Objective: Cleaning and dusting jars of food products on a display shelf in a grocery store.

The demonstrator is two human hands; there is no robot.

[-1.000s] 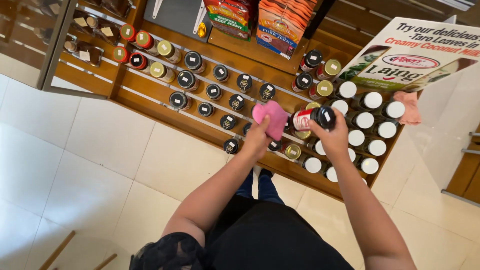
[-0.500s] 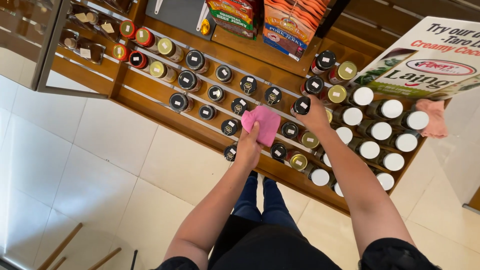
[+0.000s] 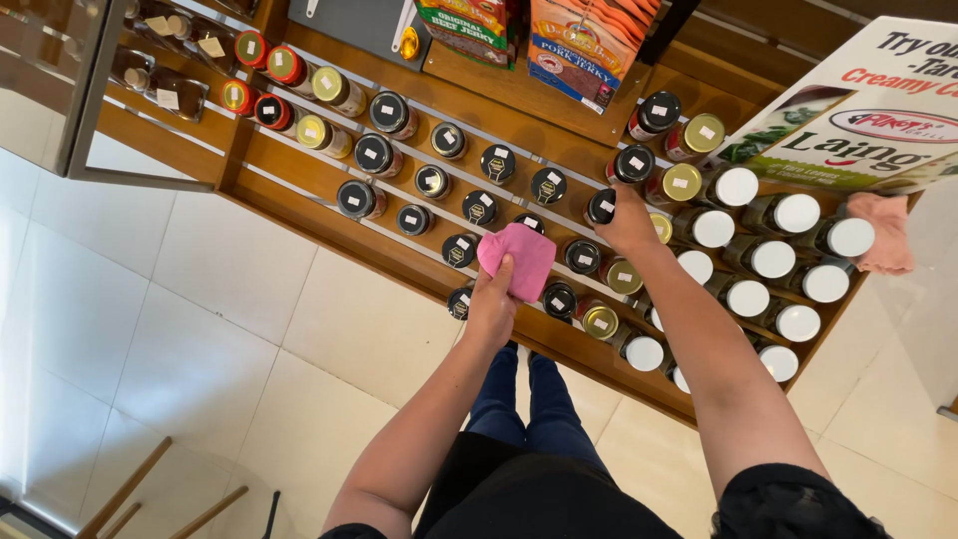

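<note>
Since half a second ago, my right hand [image 3: 627, 222] has settled on a black-lidded jar [image 3: 601, 207] in the upper tier, while my left hand [image 3: 492, 299] keeps the pink cloth [image 3: 517, 260] pressed over the middle rows, much where it was.

Wooden tiered shelf [image 3: 299, 165]: it slopes away beneath both hands and carries packed rows of jars. I judge the chief risk to be a chain knock, since one jar tipped off a step would strike those on the step below my fingers.

White-lidded jars [image 3: 773, 258]: these stand just right of my right forearm. A careless swing of that arm could sweep them toward the front edge and the tiled floor [image 3: 180, 329].

Black-lidded jar: my right fingers curl closed around its lid and shoulder. Neighbours touch it on both sides, so lifting it at a tilt may drag the gold-lidded jar [image 3: 682, 182] just beyond my knuckles.

Pink cloth: my left fingers are closed on its near edge, thumb on top, and it lies spread on lids just ahead of my fingertips. It hides those lids, so a hard wipe could catch and topple a jar unseen.

Second pink cloth [image 3: 883, 232]: it lies at the shelf's far right corner, well apart from both hands.
</note>
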